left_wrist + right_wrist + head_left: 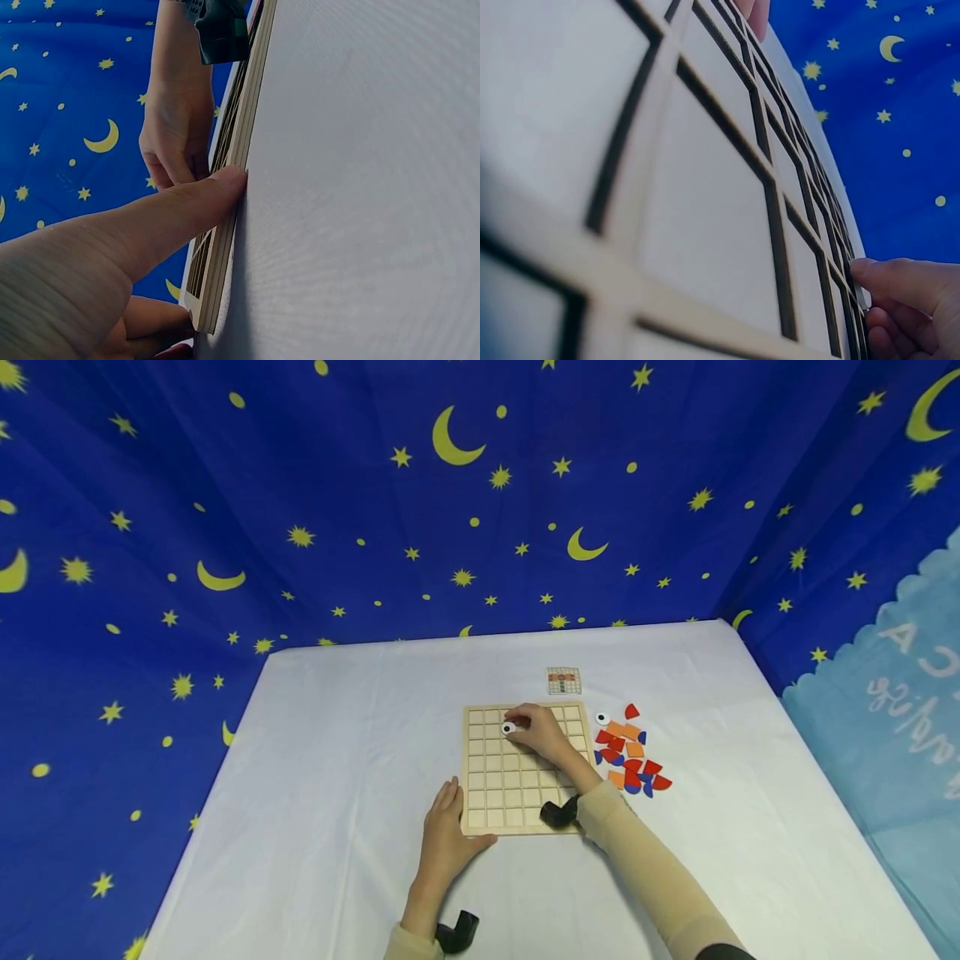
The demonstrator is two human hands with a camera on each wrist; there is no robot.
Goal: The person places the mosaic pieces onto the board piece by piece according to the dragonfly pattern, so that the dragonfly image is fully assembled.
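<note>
My right hand (542, 735) pinches a white round eye piece (508, 727) with a black dot between thumb and fingers. It is over the upper part of a wooden grid board (512, 831) with square compartments. In the right wrist view only a pale edge of the eye piece (865, 298) shows at the fingertips, close to the grid. At the board's near left corner lies my left hand (446, 837), its fingers straight along the left side. The left thumb (195, 201) touches the near edge in the left wrist view.
Right of the board lie several loose red, orange and blue pieces (635, 749) and a second eye piece (602, 718). Beyond the board is a small pattern card (563, 681). Everything stands on a white-covered table (337, 777), with a blue star-and-moon curtain (375, 502) behind.
</note>
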